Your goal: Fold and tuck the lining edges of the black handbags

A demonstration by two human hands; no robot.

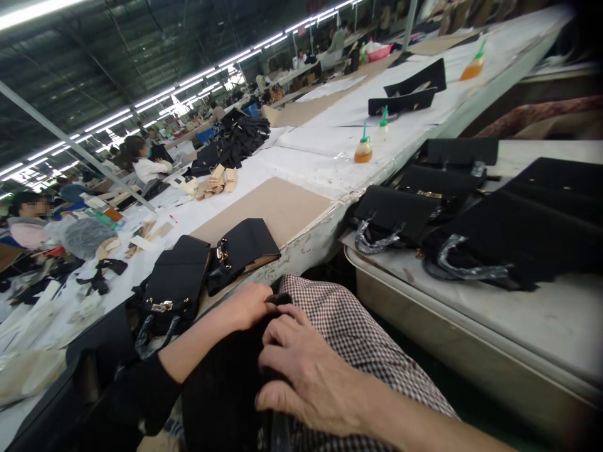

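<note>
On my lap, in front of the checked cloth [330, 307], rests a black handbag [223, 389], partly covered by my arms. My left hand [252, 306] is closed on its upper edge, where a small dark piece sticks out by the fingertips. Just nearer to me, my right hand [301, 370] curls its fingers over the same bag, with the thumb bent along the side. What lies under the fingers is hidden. Beyond my left hand, a black handbag with a gold clasp [245, 251] lies on the table, beside another black handbag with wrapped handles [176, 282].
A long white table [306, 166] runs away from me, bearing a brown board [268, 210], glue bottles [363, 150] and a dark pile of pieces [240, 138]. To the right, a side surface [391, 263] holds several black bags [400, 213]. People work at the far left.
</note>
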